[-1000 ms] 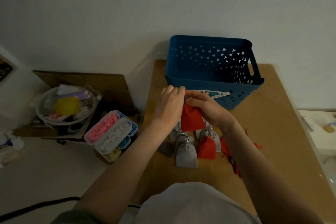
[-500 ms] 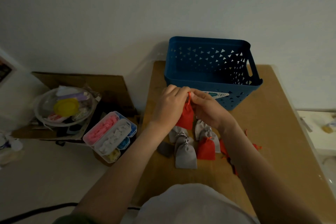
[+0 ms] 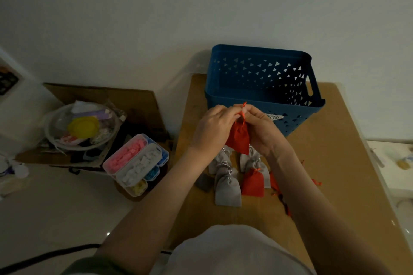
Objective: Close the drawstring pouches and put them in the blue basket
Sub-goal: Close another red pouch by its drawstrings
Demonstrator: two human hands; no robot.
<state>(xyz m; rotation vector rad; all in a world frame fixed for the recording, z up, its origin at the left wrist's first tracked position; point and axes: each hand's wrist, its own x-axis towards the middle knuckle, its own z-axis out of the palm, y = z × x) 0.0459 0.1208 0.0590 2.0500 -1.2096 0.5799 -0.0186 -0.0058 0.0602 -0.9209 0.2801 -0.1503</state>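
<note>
A red drawstring pouch [image 3: 238,138] hangs between my hands just in front of the blue basket [image 3: 263,98]. My left hand [image 3: 213,128] and my right hand [image 3: 261,130] both pinch its strings at the gathered neck, and a red string end sticks up above my fingers. Under my wrists, several grey pouches [image 3: 227,190] and another red pouch [image 3: 253,183] lie on the brown table [image 3: 348,163]. More red fabric is partly hidden by my right forearm. The basket's visible inside looks empty.
Left of the table, on a lower surface, stand a clear box of pink, white and blue pieces [image 3: 136,163] and a clear bowl with a yellow lid [image 3: 82,126] on cardboard. A white wall stands behind the basket. A black cable [image 3: 44,257] runs across the floor.
The pouch's mouth has narrowed from open to gathered. My hands have come closer together at its neck, and a string end now sticks up above them.
</note>
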